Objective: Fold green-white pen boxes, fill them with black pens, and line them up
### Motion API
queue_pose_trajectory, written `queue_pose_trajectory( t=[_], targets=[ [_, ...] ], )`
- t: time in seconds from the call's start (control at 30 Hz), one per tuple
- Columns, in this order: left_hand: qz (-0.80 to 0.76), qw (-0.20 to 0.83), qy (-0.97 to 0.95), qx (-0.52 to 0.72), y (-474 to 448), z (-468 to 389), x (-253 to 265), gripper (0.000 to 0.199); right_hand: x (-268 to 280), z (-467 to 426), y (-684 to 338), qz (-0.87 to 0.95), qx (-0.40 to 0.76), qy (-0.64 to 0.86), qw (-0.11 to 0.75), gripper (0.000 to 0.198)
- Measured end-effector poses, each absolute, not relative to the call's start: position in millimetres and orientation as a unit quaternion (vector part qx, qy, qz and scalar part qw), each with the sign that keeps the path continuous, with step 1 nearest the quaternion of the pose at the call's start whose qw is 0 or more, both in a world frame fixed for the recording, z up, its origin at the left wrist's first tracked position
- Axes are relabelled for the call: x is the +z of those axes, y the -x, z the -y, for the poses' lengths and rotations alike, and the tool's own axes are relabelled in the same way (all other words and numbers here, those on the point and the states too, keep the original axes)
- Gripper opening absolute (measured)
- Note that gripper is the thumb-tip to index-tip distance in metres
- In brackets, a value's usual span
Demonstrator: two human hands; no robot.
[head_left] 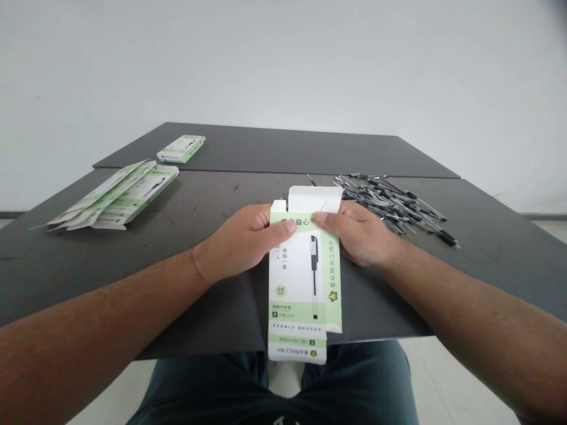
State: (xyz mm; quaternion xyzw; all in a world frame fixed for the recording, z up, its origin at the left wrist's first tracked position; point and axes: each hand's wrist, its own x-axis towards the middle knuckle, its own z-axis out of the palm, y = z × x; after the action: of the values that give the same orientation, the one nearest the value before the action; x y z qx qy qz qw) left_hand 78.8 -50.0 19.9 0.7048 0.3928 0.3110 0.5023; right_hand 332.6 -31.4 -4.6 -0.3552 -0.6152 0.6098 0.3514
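A dark bench (487, 248) fills the middle of the frame, running from the left edge to the right, with a pale wall behind it across the top.

On the right of the frame, just beyond the right hand, a heap of black pens (392, 203) lies spread on the bench. At the left, a fanned stack of flattened green-and-white cartons (117, 198) rests on the bench, well apart from the hands. Farther back, in the upper left of the bench, a single closed pen box (181, 149) lies flat.

At the centre, the pen carton (305, 277) is held up between both hands, its printed face toward the camera, its top flaps open and its lower end hanging past the near edge of the bench.

The left hand (241, 242) has its grip clamped on the carton's upper left edge, thumb lying across the front near the top. The right hand (361, 233) has its grip clamped on the upper right edge, thumb tip on the front face, nearly meeting the left thumb.
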Motion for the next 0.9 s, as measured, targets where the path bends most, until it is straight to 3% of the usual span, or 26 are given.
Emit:
queue_pose_trajectory(
  t=[0.17,0.4,0.6,0.9],
  targets=[
    [-0.393,0.485,-0.72,0.303,-81,50,23,0.033,-7,29,-334,0.601,0.595,0.369,0.385,0.046],
    [-0.378,0.513,-0.709,0.302,-80,51,21,0.026,-3,30,-336,0.614,0.605,0.359,0.357,0.046],
    [-0.377,0.547,-0.681,0.308,-79,51,22,0.035,4,33,-332,0.632,0.625,0.334,0.313,0.047],
    [-0.403,0.522,-0.684,0.311,-79,51,20,0.043,3,32,-333,0.642,0.614,0.329,0.321,0.046]
  ],
)
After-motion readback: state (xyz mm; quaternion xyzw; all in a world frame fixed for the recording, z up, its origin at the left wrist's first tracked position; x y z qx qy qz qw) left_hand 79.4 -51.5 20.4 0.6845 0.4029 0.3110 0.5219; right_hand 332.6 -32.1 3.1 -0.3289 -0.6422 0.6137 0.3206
